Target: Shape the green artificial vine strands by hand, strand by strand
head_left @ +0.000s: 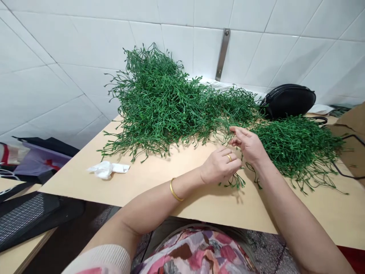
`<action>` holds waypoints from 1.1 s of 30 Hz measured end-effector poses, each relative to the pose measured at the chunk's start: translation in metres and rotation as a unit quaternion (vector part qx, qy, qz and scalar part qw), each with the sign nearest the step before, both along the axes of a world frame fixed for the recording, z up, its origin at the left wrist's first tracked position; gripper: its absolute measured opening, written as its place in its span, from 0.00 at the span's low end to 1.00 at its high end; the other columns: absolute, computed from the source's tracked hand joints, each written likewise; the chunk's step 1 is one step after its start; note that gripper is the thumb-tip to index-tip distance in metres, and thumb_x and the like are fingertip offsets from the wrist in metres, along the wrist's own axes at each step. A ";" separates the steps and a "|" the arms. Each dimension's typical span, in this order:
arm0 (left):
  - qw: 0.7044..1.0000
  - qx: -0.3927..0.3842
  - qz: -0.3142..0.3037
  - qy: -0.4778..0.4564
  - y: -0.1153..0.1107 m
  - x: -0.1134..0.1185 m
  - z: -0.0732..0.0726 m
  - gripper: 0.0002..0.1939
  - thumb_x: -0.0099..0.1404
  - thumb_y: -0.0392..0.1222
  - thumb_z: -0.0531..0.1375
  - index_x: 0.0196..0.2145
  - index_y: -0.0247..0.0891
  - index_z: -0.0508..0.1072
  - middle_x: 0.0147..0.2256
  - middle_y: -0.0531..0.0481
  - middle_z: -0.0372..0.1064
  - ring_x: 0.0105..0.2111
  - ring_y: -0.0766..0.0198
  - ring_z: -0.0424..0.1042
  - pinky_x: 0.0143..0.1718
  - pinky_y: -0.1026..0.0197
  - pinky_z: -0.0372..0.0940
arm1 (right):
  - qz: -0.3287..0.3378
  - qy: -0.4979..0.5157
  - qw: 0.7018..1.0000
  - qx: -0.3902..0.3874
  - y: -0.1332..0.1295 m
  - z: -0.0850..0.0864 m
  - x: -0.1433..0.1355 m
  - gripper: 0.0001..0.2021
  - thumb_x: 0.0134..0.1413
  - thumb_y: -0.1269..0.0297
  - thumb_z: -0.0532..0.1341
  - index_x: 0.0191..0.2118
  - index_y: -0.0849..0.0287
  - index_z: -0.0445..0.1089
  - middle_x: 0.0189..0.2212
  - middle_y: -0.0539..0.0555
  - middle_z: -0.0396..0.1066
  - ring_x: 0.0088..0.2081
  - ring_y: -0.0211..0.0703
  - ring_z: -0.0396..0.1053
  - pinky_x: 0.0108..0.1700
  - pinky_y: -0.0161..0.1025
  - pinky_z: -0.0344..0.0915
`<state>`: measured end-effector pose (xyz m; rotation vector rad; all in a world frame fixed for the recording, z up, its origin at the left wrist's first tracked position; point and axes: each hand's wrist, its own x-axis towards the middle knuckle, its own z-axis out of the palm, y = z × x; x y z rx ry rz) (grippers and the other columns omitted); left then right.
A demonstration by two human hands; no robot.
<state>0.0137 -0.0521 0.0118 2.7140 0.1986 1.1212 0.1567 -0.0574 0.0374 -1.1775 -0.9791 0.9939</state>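
Note:
My left hand, with a ring on one finger, is closed around a small bunch of green artificial grass sprigs; their tips stick out below the palm. Just above and to the right, my right hand has thumb and fingers pinched together at thin green strands near the big pile. What exactly lies between those fingertips is hard to see. Behind both hands spreads a large heap of green plastic sprigs. A second pile of sprigs lies to the right of my right wrist.
A crumpled white tissue lies on the left of the pale wooden table. At the back right stand a black zipped bag and a cardboard box. A metal bracket is fixed to the tiled wall.

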 end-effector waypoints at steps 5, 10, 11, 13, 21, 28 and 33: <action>0.971 -0.215 0.099 -0.042 0.028 -0.004 -0.013 0.15 0.63 0.45 0.49 0.22 0.37 0.63 0.20 0.52 0.58 0.24 0.67 0.56 0.29 0.63 0.52 | 0.014 -0.182 0.983 0.004 0.018 -0.003 0.007 0.16 0.45 0.57 0.63 0.42 0.55 0.71 0.40 0.52 0.70 0.32 0.36 0.67 0.33 0.35 0.64; 0.905 -0.374 0.149 -0.140 0.049 -0.007 -0.019 0.18 0.61 0.48 0.53 0.19 0.36 0.61 0.17 0.56 0.51 0.21 0.71 0.52 0.25 0.64 0.48 | -0.127 -0.265 0.956 0.007 0.002 -0.014 0.013 0.10 0.48 0.59 0.60 0.34 0.59 0.72 0.33 0.53 0.70 0.30 0.37 0.66 0.31 0.36 0.62; 0.899 -0.383 0.154 -0.147 0.049 -0.006 -0.018 0.18 0.60 0.48 0.54 0.18 0.36 0.60 0.17 0.56 0.50 0.21 0.71 0.51 0.25 0.64 0.47 | -0.135 -0.269 0.954 0.011 -0.005 -0.013 0.011 0.10 0.49 0.58 0.59 0.32 0.59 0.72 0.30 0.52 0.69 0.29 0.36 0.66 0.31 0.35 0.62; 0.892 -0.396 0.158 -0.152 0.048 -0.005 -0.018 0.18 0.59 0.47 0.55 0.17 0.36 0.60 0.16 0.57 0.51 0.21 0.72 0.51 0.24 0.65 0.47 | -0.099 -0.256 0.961 0.001 -0.020 -0.011 0.005 0.13 0.50 0.54 0.59 0.29 0.60 0.71 0.27 0.51 0.68 0.27 0.35 0.65 0.30 0.34 0.62; 0.801 -0.563 0.069 -0.192 0.039 -0.003 -0.008 0.14 0.57 0.46 0.58 0.20 0.35 0.64 0.18 0.53 0.64 0.20 0.72 0.60 0.24 0.65 0.56 | 0.075 -0.096 0.988 -0.100 -0.028 -0.025 -0.013 0.17 0.40 0.55 0.65 0.35 0.60 0.72 0.26 0.50 0.69 0.25 0.34 0.63 0.27 0.34 0.62; 0.733 -0.642 0.057 -0.219 0.040 -0.005 -0.005 0.13 0.53 0.48 0.62 0.24 0.34 0.67 0.19 0.53 0.66 0.20 0.73 0.63 0.24 0.67 0.57 | 0.017 -0.081 0.995 -0.048 -0.026 -0.028 0.009 0.10 0.37 0.60 0.66 0.30 0.58 0.74 0.25 0.49 0.70 0.26 0.34 0.63 0.28 0.33 0.59; 0.751 -0.637 0.034 -0.169 0.039 -0.007 -0.005 0.17 0.52 0.51 0.62 0.21 0.33 0.68 0.20 0.52 0.68 0.20 0.73 0.63 0.25 0.67 0.58 | -0.014 -0.017 0.999 -0.050 -0.026 -0.025 0.017 0.09 0.34 0.63 0.67 0.28 0.58 0.73 0.26 0.49 0.70 0.26 0.33 0.64 0.27 0.32 0.60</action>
